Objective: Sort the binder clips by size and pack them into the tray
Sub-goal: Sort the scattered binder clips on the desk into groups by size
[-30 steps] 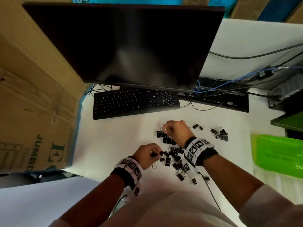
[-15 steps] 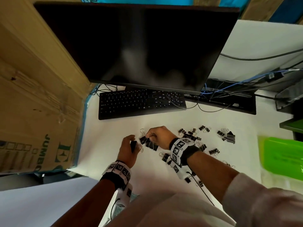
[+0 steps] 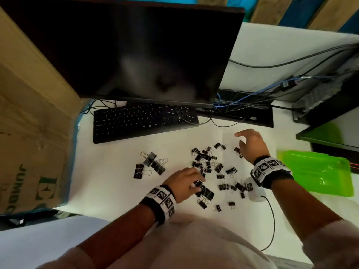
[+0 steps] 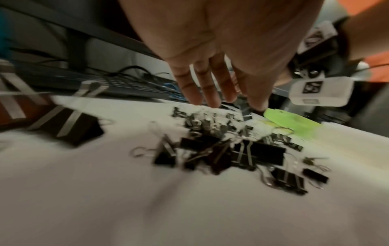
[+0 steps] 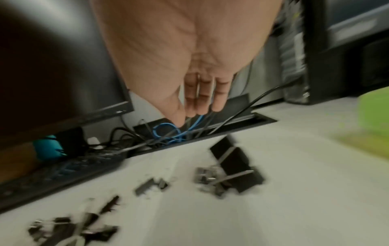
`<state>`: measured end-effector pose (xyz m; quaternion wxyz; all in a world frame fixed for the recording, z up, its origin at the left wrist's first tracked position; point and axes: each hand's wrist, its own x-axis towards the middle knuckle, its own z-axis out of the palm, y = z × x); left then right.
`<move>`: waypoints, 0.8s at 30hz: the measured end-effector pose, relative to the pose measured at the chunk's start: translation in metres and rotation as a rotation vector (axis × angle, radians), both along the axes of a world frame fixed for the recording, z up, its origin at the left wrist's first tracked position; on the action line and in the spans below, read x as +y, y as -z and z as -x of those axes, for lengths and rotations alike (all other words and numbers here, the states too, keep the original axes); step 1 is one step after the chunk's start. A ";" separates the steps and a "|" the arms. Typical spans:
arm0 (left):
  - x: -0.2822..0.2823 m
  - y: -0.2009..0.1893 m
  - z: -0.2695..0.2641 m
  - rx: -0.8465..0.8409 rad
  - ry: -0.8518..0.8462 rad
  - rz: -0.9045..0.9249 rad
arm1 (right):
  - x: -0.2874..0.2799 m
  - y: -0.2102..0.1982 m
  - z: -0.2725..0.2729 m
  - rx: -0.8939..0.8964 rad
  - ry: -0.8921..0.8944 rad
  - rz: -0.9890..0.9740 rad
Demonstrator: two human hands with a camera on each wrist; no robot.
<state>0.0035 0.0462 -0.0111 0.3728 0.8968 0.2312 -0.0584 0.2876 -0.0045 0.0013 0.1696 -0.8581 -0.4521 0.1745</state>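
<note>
Several black binder clips of mixed sizes [image 3: 206, 160] lie scattered on the white table. A separate group of large clips [image 3: 151, 165] sits to their left, seen blurred as large clips [image 4: 71, 129] in the left wrist view. My left hand [image 3: 196, 183] hovers over the near clips [image 4: 221, 149] with fingers straight [image 4: 210, 93], holding nothing. My right hand [image 3: 242, 140] is spread open above the far right clips, and its palm [image 5: 197, 109] is empty over a large clip [image 5: 235, 163]. The green tray [image 3: 318, 171] lies at the right.
A black keyboard [image 3: 143, 121] and a dark monitor [image 3: 136, 51] stand behind the clips. A cardboard box [image 3: 29, 133] walls the left side. A cable slot with blue and black wires [image 3: 242, 111] runs at the back right, beside a black computer case [image 3: 326, 101].
Both hands have left the large clips in a group at the left and moved right over the scattered pile. Both hands now hold nothing.
</note>
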 end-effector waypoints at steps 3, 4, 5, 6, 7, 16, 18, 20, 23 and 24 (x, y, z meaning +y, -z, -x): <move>-0.014 0.006 -0.029 0.115 0.194 -0.059 | -0.027 0.007 -0.017 0.024 0.028 0.207; -0.017 0.008 -0.035 0.157 0.253 -0.091 | -0.035 0.010 -0.016 0.056 0.001 0.231; -0.019 0.010 -0.038 0.191 0.291 -0.108 | -0.041 0.013 -0.014 0.074 -0.026 0.242; -0.020 0.009 -0.041 0.211 0.306 -0.107 | -0.046 0.015 -0.012 0.080 -0.040 0.239; -0.022 0.009 -0.042 0.215 0.297 -0.088 | -0.051 0.016 -0.009 0.086 -0.036 0.224; -0.034 0.007 -0.035 0.241 0.447 -0.036 | -0.062 -0.002 0.006 0.345 0.011 0.062; -0.036 0.006 -0.036 0.236 0.455 -0.054 | -0.059 -0.007 0.011 0.351 0.015 0.034; -0.039 0.004 -0.036 0.195 0.425 -0.073 | -0.057 -0.010 0.017 0.351 -0.011 0.027; -0.040 -0.001 -0.031 0.143 0.438 -0.137 | -0.055 -0.012 0.025 0.361 -0.066 0.053; -0.039 -0.002 -0.027 0.151 0.436 -0.138 | -0.055 -0.012 0.028 0.374 -0.084 0.062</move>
